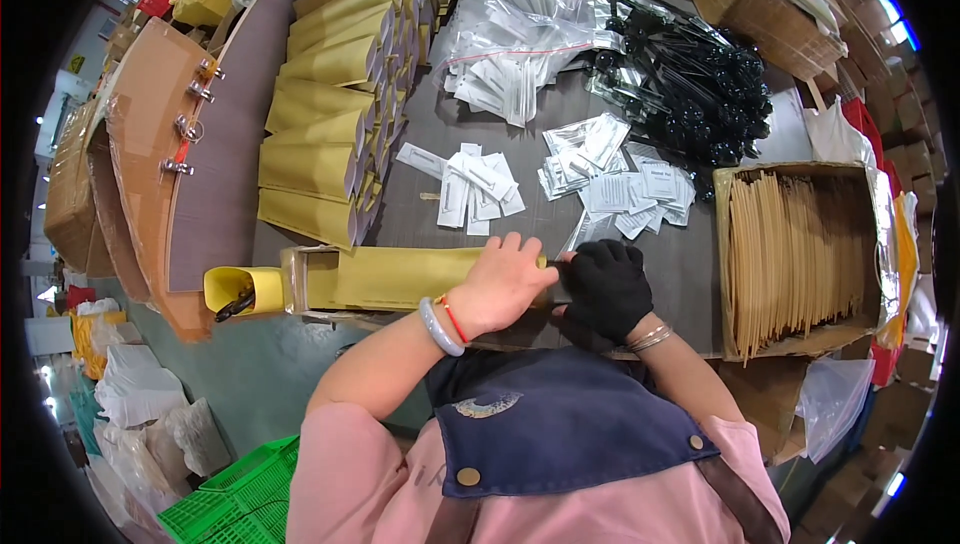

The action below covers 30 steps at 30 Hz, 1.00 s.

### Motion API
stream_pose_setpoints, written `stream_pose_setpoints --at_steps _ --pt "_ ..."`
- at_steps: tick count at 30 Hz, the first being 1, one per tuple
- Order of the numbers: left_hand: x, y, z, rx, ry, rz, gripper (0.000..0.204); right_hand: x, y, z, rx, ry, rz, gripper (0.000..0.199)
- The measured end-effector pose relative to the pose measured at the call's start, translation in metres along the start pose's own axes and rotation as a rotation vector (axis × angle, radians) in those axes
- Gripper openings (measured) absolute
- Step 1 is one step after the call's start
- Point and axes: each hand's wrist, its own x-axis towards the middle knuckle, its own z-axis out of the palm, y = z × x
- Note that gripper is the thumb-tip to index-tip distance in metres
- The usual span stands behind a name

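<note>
A long yellow paper envelope lies flat in front of me along the table's near edge, its left part in a narrow cardboard holder. My bare left hand, with a pale bangle and a red string at the wrist, grips the envelope's right end, fingers over its far edge. Beside it my right hand, in a black fingerless glove, is closed at a dark piece by the envelope's end. The glove hides most of what it holds. Beyond my hands lie white narrow packets and square silvery sachets.
Yellow envelopes stand stacked at the left. A clear bag of packets and a heap of black, shiny-wrapped items lie farther back. At the right, a carton holds tan flat pieces. A green crate sits low at left.
</note>
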Motion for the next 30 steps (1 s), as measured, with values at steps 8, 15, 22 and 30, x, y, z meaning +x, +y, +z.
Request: stream_pose_setpoints --at_steps 8,15,22,30 --pt "-0.023 -0.112 -0.090 0.030 0.117 -0.040 0.015 -0.003 0.017 -0.052 -0.079 -0.077 0.263 0.060" --pt "-0.047 -0.032 0.000 -0.067 0.332 -0.528 0.072 -0.006 0.004 -0.045 -0.149 -0.130 0.246 0.061" --pt "-0.054 -0.031 0.043 -0.368 0.435 -0.634 0.085 0.002 -0.001 -0.044 -0.191 -0.233 0.185 0.062" --pt "-0.059 -0.029 0.038 -0.431 0.380 -0.674 0.085 0.011 -0.008 -0.017 -0.033 -0.335 0.142 0.060"
